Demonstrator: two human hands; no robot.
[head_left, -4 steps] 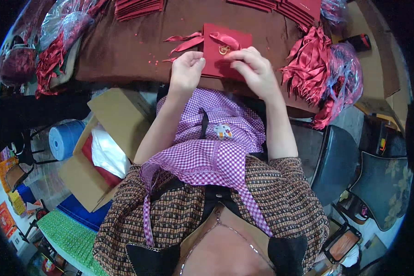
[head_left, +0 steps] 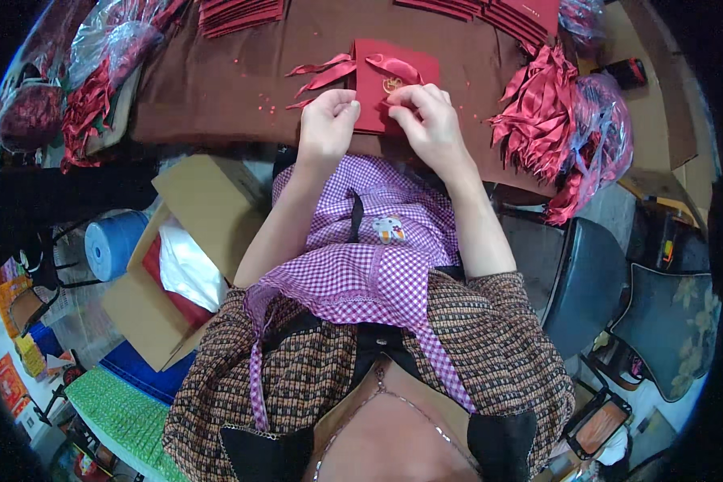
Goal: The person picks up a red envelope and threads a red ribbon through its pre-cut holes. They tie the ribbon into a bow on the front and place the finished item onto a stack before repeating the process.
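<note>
A flat red paper piece (head_left: 373,100), like a card or small bag, lies on the brown-covered table in front of me. It has a gold emblem, and a red satin ribbon (head_left: 394,64) loops over its upper part. More ribbon tails (head_left: 329,74) stick out past its left edge. My left hand (head_left: 328,124) is closed, with thumb and fingers pinching at that left edge. Over the lower right of the red piece, my right hand (head_left: 432,124) is closed in a pinch just below the emblem. Whatever lies between its fingertips is too small to make out.
Stacks of red folded pieces (head_left: 241,16) lie along the table's far side. Bunched red ribbons (head_left: 538,112) hang at the right beside clear plastic (head_left: 606,128); another wrapped bundle (head_left: 88,104) is at the left. An open cardboard box (head_left: 209,201) stands left of my lap.
My right hand has shifted slightly left and inward over the red piece, its fingertips now lower, beside the emblem. My left hand has hardly moved.
</note>
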